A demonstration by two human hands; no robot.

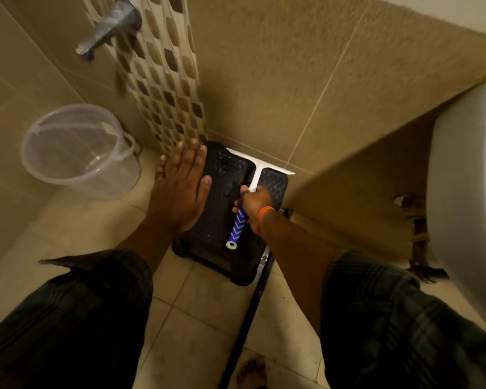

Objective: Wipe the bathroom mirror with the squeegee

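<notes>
The right hand [254, 202] is curled round the squeegee [250, 192] handle on the black stool [222, 197] in the floor's corner; the left hand [181, 183] hovers spread flat. No mirror in sight, so wiping looks unstarted.

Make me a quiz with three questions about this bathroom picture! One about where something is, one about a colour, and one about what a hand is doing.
1. Where is the squeegee?
A. in the bucket
B. over the black stool
C. on the tap

2. What colour is the band on the wrist?
A. orange
B. green
C. pink

3. What is the left hand doing?
A. gripping the squeegee
B. holding the bucket
C. spread open, holding nothing

Answers:
1 B: the squeegee lies across the stool top in the corner.
2 A: an orange band circles the right wrist.
3 C: its fingers are flat and empty; the right hand grips the handle.
</notes>
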